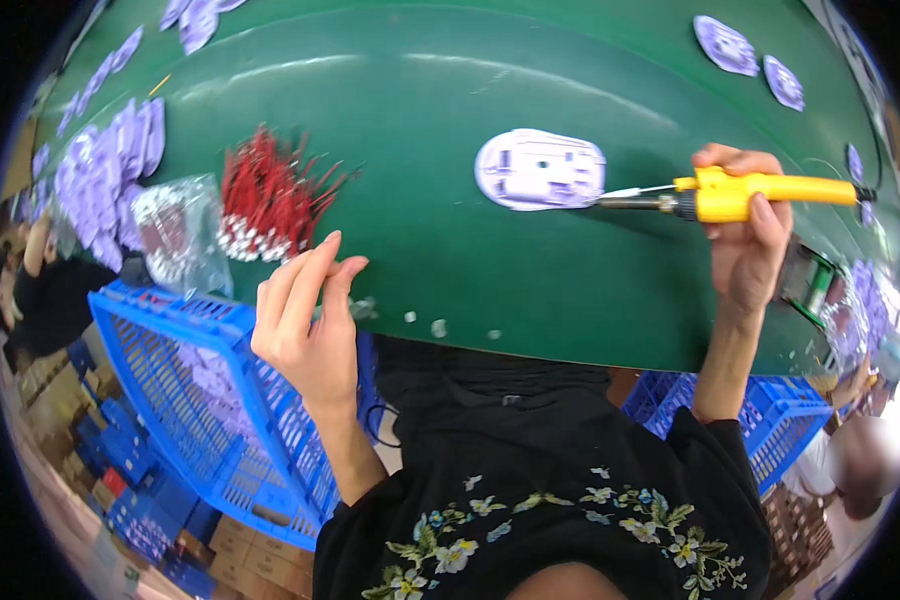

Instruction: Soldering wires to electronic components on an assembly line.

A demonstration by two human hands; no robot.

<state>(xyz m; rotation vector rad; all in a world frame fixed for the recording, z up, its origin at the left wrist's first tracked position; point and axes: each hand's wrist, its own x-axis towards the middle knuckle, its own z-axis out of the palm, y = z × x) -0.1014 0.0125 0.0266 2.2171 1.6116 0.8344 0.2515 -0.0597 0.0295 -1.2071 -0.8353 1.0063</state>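
My right hand (745,215) is wrapped round a yellow soldering iron (730,195) that has a thin white tube alongside its metal barrel. The iron's tip reaches the lower right edge of an oval pale-lilac plastic shell (570,170) lying on the green table; whether they touch, I cannot tell. My left hand (305,310) is raised by the near edge with nothing visible in it, its thumb and forefinger apart. Just beyond the left hand lies a heap of red wires (270,190) with white connectors at the near end.
Stacks of lilac shells (105,190) and a clear bag of parts (180,230) lie at the left. A green spool (820,287) stands at the right edge, with more shells (727,47) at the far right. Blue crates (210,400) sit below the table's near edge. Other people are at both sides.
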